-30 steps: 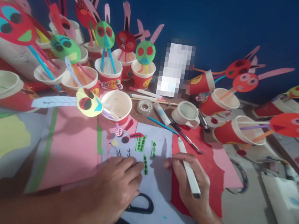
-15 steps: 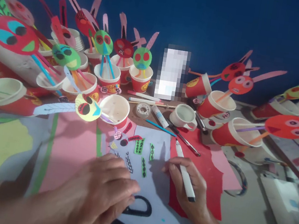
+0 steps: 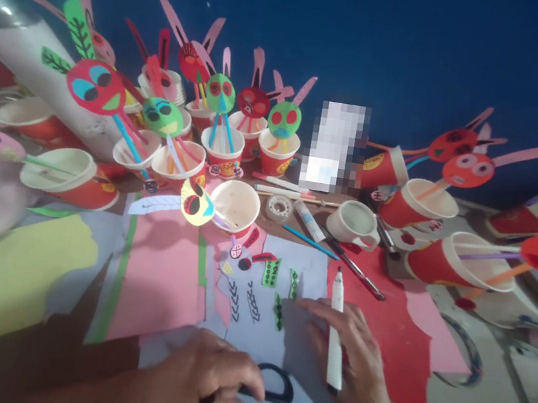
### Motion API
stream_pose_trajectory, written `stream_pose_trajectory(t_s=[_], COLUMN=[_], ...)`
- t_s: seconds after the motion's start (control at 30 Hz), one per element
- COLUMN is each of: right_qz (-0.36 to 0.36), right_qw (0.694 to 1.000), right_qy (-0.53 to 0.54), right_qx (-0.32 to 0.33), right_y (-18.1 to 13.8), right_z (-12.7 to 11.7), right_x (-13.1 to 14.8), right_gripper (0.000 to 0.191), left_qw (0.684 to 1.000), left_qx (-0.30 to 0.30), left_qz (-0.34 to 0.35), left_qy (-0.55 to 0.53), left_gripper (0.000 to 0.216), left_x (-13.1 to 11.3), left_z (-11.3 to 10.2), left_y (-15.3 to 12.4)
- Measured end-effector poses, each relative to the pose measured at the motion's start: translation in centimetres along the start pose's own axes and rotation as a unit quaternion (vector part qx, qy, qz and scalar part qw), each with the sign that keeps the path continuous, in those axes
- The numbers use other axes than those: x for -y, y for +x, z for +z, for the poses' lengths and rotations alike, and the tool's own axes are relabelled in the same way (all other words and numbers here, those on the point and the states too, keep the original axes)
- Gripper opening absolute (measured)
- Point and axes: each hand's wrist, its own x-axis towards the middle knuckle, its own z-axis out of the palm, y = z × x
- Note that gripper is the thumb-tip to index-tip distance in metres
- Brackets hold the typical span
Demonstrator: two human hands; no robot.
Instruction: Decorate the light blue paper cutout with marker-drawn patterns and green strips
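Observation:
My left hand (image 3: 204,380) is at the bottom centre, fingers closed round the handle of black scissors (image 3: 273,391) that lie on a pale lilac sheet (image 3: 263,325). My right hand (image 3: 356,363) rests on the same sheet with a white marker (image 3: 337,329) held between its fingers, tip pointing away from me. Small green paper strips with black dots (image 3: 271,272) and drawn black leaf marks (image 3: 244,300) sit just ahead of both hands.
Pink (image 3: 156,279), red (image 3: 391,327) and yellow paper (image 3: 20,272) cover the table. Many red paper cups (image 3: 235,206) holding paper faces on straws crowd the back and sides. A tape roll (image 3: 279,208), glue tube (image 3: 305,219), white mug (image 3: 354,224) and pens lie mid-table.
My left hand has drawn back from the green strips toward me and closed on the scissors' handle. The right hand keeps the marker and has barely moved. The view has shifted left.

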Motion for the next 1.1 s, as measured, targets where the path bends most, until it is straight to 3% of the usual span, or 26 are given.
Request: stream_pose_trajectory(t_s=[0.13, 0.2, 0.3, 0.43, 0.6, 0.9, 1.1], right_qz=[-0.051, -0.069, -0.071, -0.072, -0.088, -0.127, -0.136], right_qw=[0.998, 0.995, 0.994, 0.991, 0.981, 0.972, 0.98], right_qy=[-0.047, -0.062, -0.066, -0.085, -0.122, -0.118, -0.061], right_qx=[0.011, 0.02, 0.044, 0.074, 0.119, 0.158, 0.134], right_y=[0.3, 0.5, 0.8, 1.2, 1.6, 2.1, 2.2], right_z=[0.1, 0.2, 0.3, 0.3, 0.0, 0.1, -0.6], right_x=[-0.1, 0.1, 0.7, 1.4, 1.3, 1.0, 0.9], right_gripper=[0.032, 0.031, 0.03, 0.032, 0.038, 0.033, 0.034], left_qw=[0.979, 0.961, 0.939, 0.92, 0.92, 0.928, 0.934], left_qx=[-0.053, -0.061, -0.051, 0.017, 0.075, 0.087, 0.11], left_qz=[-0.161, -0.201, -0.211, -0.228, -0.257, -0.235, -0.234], left_qy=[-0.117, -0.178, -0.265, -0.32, -0.286, -0.276, -0.248], left_gripper=[0.035, 0.041, 0.051, 0.052, 0.033, 0.024, 0.028], left_x=[0.6, 0.9, 0.8, 0.2, 0.3, 0.6, 1.1], left_z=[-0.3, -0.3, -0.4, -0.4, 0.0, -0.1, 0.1], left_y=[-0.9, -0.9, -0.2, 0.9, 1.3, 1.4, 1.4])
